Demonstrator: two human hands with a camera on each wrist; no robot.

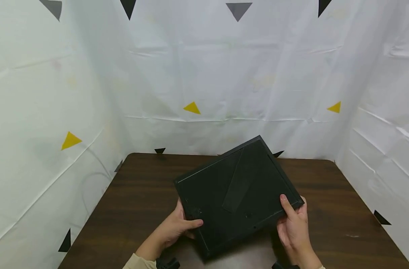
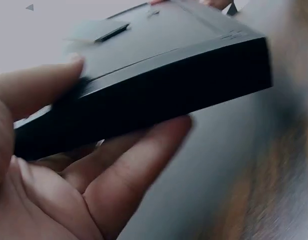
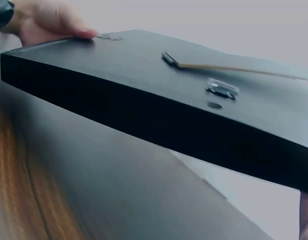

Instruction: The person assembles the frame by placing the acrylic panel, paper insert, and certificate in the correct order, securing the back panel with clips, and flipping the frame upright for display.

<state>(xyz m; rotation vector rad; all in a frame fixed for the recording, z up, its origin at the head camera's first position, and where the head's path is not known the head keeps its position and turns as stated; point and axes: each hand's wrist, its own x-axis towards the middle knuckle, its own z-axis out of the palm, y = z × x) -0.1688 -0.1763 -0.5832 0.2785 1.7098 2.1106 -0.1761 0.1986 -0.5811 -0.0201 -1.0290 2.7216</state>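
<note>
A black picture frame [image 1: 208, 186] is held tilted above the table, its back facing up. A narrow stand leg [image 1: 239, 183] lies along the back panel. My left hand [image 1: 174, 228] grips the left side, thumb on the back and fingers underneath. At the lower right corner, my right hand [image 1: 293, 226] holds the frame with its thumb over the edge. The left wrist view shows the thick side edge [image 2: 179, 85] between thumb and fingers. In the right wrist view, a small metal hanger [image 3: 222, 89] sits near one edge. The frame's front is hidden.
Beneath the frame lies a dark brown wooden table [image 1: 140, 194]. A pale, shiny patch [image 1: 238, 254] shows at its near edge; whether it is glare or an object I cannot tell. White sheeting [image 1: 204, 74] with yellow, grey and black triangles encloses the back and sides.
</note>
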